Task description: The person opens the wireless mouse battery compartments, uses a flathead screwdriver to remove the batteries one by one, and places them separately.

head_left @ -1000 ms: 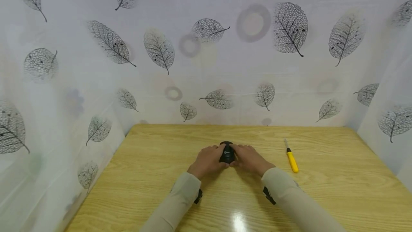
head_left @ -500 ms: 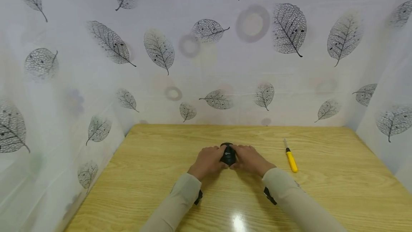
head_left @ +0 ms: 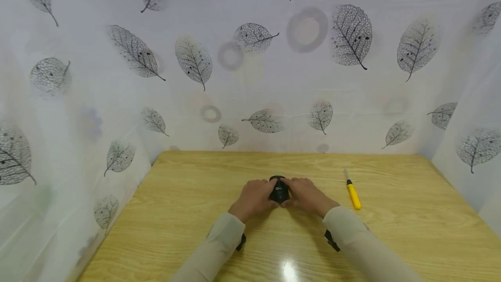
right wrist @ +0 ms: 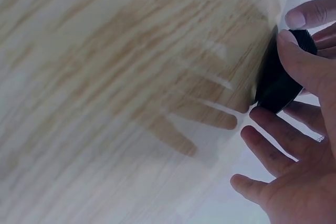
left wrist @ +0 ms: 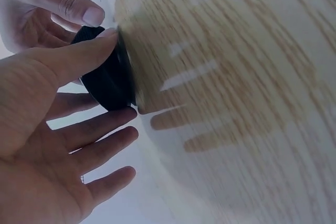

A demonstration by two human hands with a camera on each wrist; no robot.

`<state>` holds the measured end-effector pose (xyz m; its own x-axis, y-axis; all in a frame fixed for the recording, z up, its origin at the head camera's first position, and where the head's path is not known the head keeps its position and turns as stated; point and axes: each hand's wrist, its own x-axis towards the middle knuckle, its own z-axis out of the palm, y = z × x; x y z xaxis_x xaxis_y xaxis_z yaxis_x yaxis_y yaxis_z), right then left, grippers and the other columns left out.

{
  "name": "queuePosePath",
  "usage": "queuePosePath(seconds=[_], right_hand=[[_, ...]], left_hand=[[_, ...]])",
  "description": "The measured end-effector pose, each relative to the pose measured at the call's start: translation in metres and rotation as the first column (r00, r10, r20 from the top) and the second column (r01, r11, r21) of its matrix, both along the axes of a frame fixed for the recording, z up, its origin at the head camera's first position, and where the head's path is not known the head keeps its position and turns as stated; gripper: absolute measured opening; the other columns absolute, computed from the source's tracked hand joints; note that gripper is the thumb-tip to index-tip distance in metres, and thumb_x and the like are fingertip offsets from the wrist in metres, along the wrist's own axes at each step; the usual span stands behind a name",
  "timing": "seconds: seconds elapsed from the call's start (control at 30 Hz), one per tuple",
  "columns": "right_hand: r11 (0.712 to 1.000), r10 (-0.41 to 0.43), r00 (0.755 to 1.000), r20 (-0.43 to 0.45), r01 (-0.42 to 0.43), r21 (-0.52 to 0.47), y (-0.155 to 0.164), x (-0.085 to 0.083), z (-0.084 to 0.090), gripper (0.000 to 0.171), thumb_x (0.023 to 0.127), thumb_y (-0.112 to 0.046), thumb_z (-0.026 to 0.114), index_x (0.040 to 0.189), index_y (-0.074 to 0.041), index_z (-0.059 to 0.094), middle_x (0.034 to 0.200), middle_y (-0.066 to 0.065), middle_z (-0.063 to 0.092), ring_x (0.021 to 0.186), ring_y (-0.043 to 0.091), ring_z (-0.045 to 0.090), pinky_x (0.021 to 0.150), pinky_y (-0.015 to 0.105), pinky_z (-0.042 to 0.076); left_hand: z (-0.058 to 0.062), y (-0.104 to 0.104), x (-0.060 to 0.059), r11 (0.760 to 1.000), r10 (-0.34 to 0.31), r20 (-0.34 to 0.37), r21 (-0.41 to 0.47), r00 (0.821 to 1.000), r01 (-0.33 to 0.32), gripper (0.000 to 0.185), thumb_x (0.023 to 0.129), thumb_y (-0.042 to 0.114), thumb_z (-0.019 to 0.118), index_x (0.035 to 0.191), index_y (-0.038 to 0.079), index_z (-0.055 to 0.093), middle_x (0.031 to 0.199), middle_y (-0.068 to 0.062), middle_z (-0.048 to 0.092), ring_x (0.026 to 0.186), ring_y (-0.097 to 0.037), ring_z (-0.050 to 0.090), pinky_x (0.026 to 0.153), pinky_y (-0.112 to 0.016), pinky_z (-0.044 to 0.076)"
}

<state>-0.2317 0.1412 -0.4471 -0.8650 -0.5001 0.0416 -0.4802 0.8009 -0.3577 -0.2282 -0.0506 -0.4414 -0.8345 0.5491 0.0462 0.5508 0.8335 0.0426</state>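
Between both hands' fingers (left wrist: 79,56): black object (head_left: 279,191), seemingly pinched.

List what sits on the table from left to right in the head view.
left hand → small black object held between both hands → right hand → yellow-handled screwdriver, lying apart on the wooden table.

both hands meet mid-table, left hand (head_left: 254,198) and right hand (head_left: 307,196) pinching with thumbs, other fingers loosely spread.
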Motion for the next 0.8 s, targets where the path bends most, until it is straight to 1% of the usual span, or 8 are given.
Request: queuePosePath(seconds=[0.07,0.17,0.3,0.43,0.6,0.73,0.8], right_hand=[[1.0,0.006,1.0,-0.012,-0.006,0.002,0.001,0.0,0.0,0.072,0.082,-0.027,0.086,0.139,0.006,0.056,0.119,0.021,0.068,0.113,0.036,0.063,0.104,0.057,0.043],[1.0,0.014,1.0,-0.019,-0.014,-0.002,0.002,-0.001,0.0,0.072,0.082,-0.028,0.087,0.138,0.006,0.056,0.118,0.019,0.069,0.111,0.035,0.065,0.103,0.055,0.045],[0.999,0.037,0.999,-0.027,-0.037,-0.011,0.005,-0.001,0.002,0.073,0.078,-0.025,0.09,0.137,0.006,0.057,0.118,0.02,0.069,0.109,0.035,0.066,0.101,0.053,0.048],[0.998,0.062,0.997,-0.038,-0.062,-0.014,0.007,-0.001,0.004,0.07,0.076,-0.016,0.091,0.135,0.004,0.059,0.118,0.019,0.069,0.109,0.036,0.066,0.1,0.053,0.05],[0.997,0.075,0.996,-0.038,-0.076,-0.02,0.009,-0.001,0.003,0.064,0.077,-0.011,0.089,0.133,0.002,0.061,0.118,0.017,0.07,0.108,0.034,0.066,0.1,0.053,0.05],[0.996,0.088,0.995,-0.04,-0.089,-0.022,0.011,-0.001,0.001,0.064,0.078,-0.01,0.089,0.134,0.002,0.061,0.12,0.018,0.069,0.11,0.036,0.066,0.099,0.053,0.051],[0.995,0.097,0.994,-0.041,-0.098,-0.024,0.012,0.0,0.001,0.064,0.079,-0.01,0.088,0.135,0.002,0.06,0.122,0.018,0.069,0.111,0.036,0.066,0.1,0.054,0.05]], left_hand=[[0.0,0.0,0.0,1.0,-0.011,-0.023,0.001,1.0,0.011,0.067,0.089,0.044,0.078,0.141,0.008,0.057,0.113,-0.009,0.072,0.1,-0.025,0.069,0.087,-0.039,0.057],[0.0,-0.001,0.0,1.0,-0.024,-0.021,0.007,1.0,0.024,0.067,0.089,0.044,0.078,0.141,0.008,0.057,0.111,-0.008,0.073,0.098,-0.024,0.069,0.085,-0.038,0.057],[0.001,-0.001,0.0,0.999,-0.033,0.002,0.023,0.999,0.033,0.066,0.09,0.044,0.077,0.141,0.008,0.057,0.11,-0.008,0.073,0.097,-0.024,0.069,0.084,-0.038,0.057],[0.003,-0.001,0.002,0.998,-0.041,0.036,0.04,0.999,0.039,0.067,0.091,0.043,0.076,0.144,0.007,0.055,0.112,-0.009,0.072,0.1,-0.023,0.069,0.086,-0.037,0.056],[0.006,-0.002,0.005,0.997,-0.045,0.076,0.06,0.996,0.041,0.067,0.092,0.042,0.074,0.146,0.007,0.053,0.116,-0.009,0.071,0.103,-0.024,0.068,0.088,-0.038,0.055],[0.007,-0.003,0.007,0.997,-0.037,0.101,0.07,0.994,0.03,0.068,0.092,0.043,0.074,0.147,0.009,0.052,0.118,-0.01,0.07,0.104,-0.025,0.067,0.088,-0.04,0.056],[0.007,-0.003,0.007,0.997,-0.033,0.101,0.07,0.994,0.026,0.069,0.091,0.044,0.075,0.147,0.011,0.053,0.117,-0.009,0.07,0.103,-0.025,0.066,0.087,-0.04,0.056]])
